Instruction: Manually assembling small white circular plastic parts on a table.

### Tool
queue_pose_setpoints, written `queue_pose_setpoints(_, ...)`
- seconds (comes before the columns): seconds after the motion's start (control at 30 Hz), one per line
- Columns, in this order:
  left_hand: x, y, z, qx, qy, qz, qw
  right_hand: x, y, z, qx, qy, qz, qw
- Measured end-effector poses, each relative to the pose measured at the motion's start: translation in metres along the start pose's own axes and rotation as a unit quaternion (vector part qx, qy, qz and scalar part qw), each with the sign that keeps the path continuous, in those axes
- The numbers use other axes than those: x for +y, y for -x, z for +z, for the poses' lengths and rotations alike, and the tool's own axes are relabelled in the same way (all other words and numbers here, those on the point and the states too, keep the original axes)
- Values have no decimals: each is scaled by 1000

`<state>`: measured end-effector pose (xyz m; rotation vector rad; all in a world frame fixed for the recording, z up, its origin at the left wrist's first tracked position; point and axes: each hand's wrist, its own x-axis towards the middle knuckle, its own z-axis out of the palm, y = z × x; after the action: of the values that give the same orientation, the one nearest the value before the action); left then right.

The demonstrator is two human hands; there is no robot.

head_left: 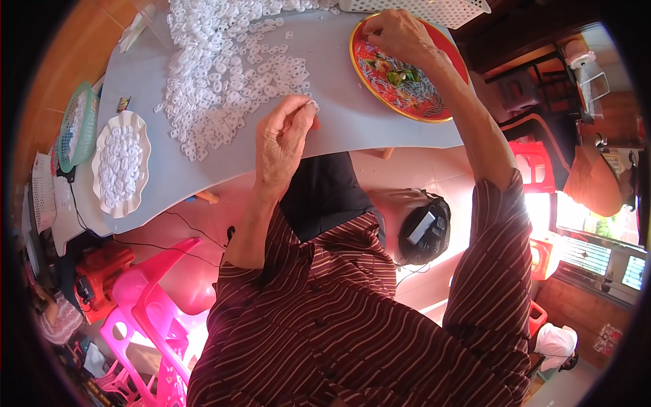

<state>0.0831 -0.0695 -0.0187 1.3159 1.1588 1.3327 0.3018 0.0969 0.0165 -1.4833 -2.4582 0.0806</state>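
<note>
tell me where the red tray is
In the head view, the red tray is on the right of the table, under the right hand and beside the white perforated basket.

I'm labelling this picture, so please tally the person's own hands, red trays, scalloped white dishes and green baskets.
Hands: 2 (left hand, right hand)
Red tray: 1
Scalloped white dish: 1
Green basket: 1
Total: 5

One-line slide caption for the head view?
Left hand pinches a white piece; right hand is over the red tray.
</note>
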Motion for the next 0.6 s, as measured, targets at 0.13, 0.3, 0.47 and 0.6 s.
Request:
queue_pose_setpoints(0.13,0,0,0,2,-14,8,1000,8,0,6,16,3,-7,1000)
queue_pose_setpoints(0.3,1,-2,2,3,-8,21,1000,7,-1,-3,-38,-30,-2,999)
queue_pose_setpoints(0.47,1,-2,4,-9,-14,26,1000,-5,-2,-8,-35,36,2,999)
queue_pose_setpoints(0.6,-3,5,-7,16,-11,3,1000,-25,-15,10,-37,76,-29,996)
